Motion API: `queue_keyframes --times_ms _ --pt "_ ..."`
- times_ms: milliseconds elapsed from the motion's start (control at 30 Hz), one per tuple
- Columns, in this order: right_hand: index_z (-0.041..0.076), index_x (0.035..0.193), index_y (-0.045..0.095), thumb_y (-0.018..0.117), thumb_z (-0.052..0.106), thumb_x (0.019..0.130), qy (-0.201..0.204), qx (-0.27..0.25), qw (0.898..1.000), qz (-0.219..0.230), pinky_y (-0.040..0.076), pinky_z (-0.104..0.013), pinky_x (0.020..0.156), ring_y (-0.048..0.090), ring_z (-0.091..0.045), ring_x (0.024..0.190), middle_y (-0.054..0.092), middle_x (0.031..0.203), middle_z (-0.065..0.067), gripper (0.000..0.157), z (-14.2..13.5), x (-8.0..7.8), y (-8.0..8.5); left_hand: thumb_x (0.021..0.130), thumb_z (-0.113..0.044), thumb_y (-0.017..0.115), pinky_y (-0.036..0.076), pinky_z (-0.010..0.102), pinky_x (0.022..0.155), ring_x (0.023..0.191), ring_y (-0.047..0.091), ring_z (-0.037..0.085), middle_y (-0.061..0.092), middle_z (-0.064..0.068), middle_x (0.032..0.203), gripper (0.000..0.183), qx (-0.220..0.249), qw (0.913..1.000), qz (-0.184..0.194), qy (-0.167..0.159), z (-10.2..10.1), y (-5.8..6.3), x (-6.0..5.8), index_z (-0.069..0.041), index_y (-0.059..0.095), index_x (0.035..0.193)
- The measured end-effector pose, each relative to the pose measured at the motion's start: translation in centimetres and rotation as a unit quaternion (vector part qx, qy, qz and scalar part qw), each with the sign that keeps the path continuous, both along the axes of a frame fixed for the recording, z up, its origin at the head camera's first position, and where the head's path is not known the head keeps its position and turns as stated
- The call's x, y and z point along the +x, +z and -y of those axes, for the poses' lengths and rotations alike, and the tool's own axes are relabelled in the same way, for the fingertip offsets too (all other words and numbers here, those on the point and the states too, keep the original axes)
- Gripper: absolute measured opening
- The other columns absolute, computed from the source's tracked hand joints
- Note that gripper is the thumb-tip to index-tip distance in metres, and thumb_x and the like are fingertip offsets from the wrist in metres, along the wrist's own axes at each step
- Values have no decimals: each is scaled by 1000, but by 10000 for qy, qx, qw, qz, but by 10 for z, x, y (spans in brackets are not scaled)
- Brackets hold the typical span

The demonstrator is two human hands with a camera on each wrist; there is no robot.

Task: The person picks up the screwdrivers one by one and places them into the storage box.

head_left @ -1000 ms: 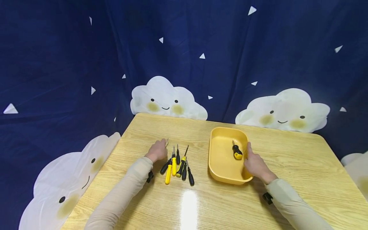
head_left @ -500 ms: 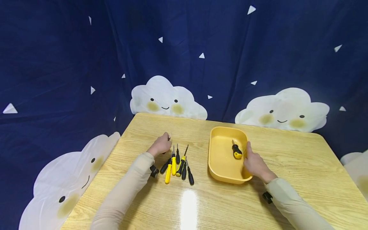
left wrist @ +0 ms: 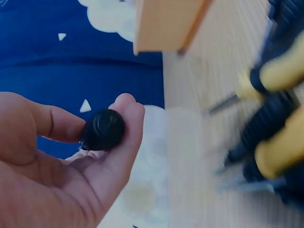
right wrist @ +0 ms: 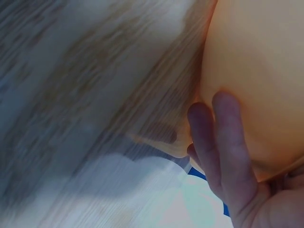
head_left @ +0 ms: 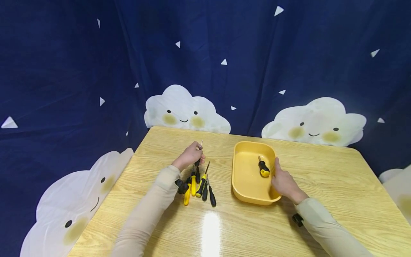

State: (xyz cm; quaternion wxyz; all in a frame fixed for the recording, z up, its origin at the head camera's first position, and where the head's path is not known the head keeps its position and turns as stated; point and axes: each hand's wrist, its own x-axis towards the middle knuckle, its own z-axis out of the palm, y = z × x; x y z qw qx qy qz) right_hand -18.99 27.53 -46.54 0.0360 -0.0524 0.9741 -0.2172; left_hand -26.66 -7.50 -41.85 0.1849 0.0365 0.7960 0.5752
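Observation:
My left hand (head_left: 189,156) pinches a black-handled screwdriver (left wrist: 105,129) between thumb and fingers, over the far end of a group of screwdrivers. Its thin metal shaft points away from me; the handle's butt end faces the left wrist camera. Below lie yellow-handled screwdrivers (head_left: 193,185), a black-and-yellow one (head_left: 201,187) and black ones (head_left: 212,198), partly covered by the left wrist. My right hand (head_left: 285,183) grips the right wall of a yellow plastic bin (head_left: 253,200), with fingers flat along its outer side (right wrist: 261,90). Inside the bin lies a stubby black-and-yellow screwdriver (head_left: 264,169).
The wooden table (head_left: 257,232) carries the bin right of the screwdrivers. A dark blue curtain (head_left: 205,53) with white clouds hangs behind the table and along its left side. A black wrist camera (head_left: 182,185) sits close over the screwdriver handles.
My left hand has lifted the black screwdriver from the left of the group and carried it rightward, over the other screwdrivers' tips. The right hand and the bin have stayed in place.

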Motion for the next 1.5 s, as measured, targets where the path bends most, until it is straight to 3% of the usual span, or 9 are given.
queue_keyframes --times_ms 200,367,633,867,1100,1333,1500 --pt "-10 145 -7 38 5 89 -37 53 10000 -41 44 -42 50 52 -27 54 56 70 -27 73 -1 0 1 98 -3 35 53 32 54 59 59 17 60 21 88 13 332 9993 130 -95 -31 12 -1 0 37 111" --pt "-10 145 -8 38 5 88 -25 32 10000 -22 44 -40 49 51 -26 53 56 67 -24 74 -1 0 0 96 -1 37 55 34 56 58 59 17 58 22 84 16 529 9983 77 -211 -56 20 0 4 36 111" --pt "-10 145 -6 39 6 89 18 75 9999 -68 45 -43 51 53 -27 54 56 69 -26 73 3 -1 -1 96 0 37 54 47 73 61 58 21 56 18 79 17 775 9962 88 -378 -88 26 -2 6 36 112" --pt "-10 145 -5 39 6 89 35 131 9999 -76 43 -41 48 51 -27 51 54 63 -21 73 4 0 0 94 1 40 56 38 64 61 60 21 58 21 83 10 946 9947 232 -339 -111 24 -4 0 37 104" --pt "-13 144 2 40 4 87 73 164 9988 -453 47 -51 55 57 -33 58 57 73 -34 70 1 0 -4 93 4 42 57 36 62 78 66 37 52 11 73 6 972 9943 179 -406 -132 22 -4 0 38 95" --pt "-11 145 -1 39 4 87 17 128 9993 -337 47 -50 54 56 -32 58 57 75 -34 72 1 2 -4 93 4 45 56 35 60 89 64 44 52 10 70 12 1053 9938 285 -229 -150 13 -2 -3 35 93" --pt "-10 145 -2 39 5 88 8 101 9995 -293 47 -50 55 56 -32 58 57 75 -34 72 2 1 -3 93 2 45 57 38 63 77 66 38 52 10 70 8 1077 9934 296 -256 -158 7 0 -2 39 91"
